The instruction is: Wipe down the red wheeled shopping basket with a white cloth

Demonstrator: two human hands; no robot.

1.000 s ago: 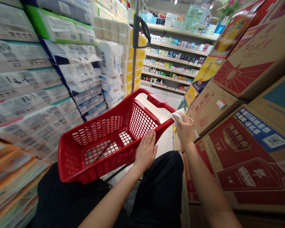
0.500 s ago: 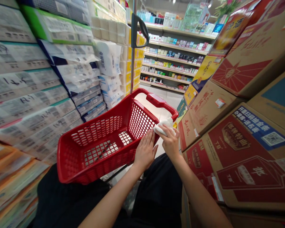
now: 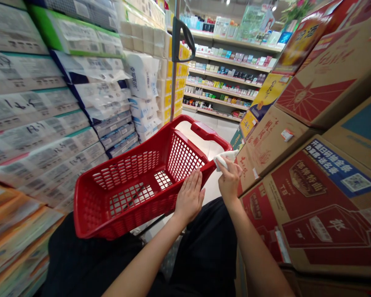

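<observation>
A red plastic shopping basket (image 3: 132, 187) rests tilted on my lap, its inside empty. My left hand (image 3: 190, 197) lies flat against the basket's near side wall, fingers stretched out and together. My right hand (image 3: 229, 180) is closed on a crumpled white cloth (image 3: 224, 159) and presses it on the basket's right rim, just below the red handle bar (image 3: 208, 132). A grey pole with a black grip (image 3: 181, 35) rises behind the basket.
Stacked packs of tissue paper (image 3: 49, 107) wall the left side. Cardboard cartons (image 3: 315, 165) with red print stack close on the right. A narrow tiled aisle (image 3: 210, 123) runs ahead to shelves of small goods (image 3: 228, 78).
My right hand slid the cloth down the rim toward my left hand, then back out along the rim to the right. The left hand and basket stayed put.
</observation>
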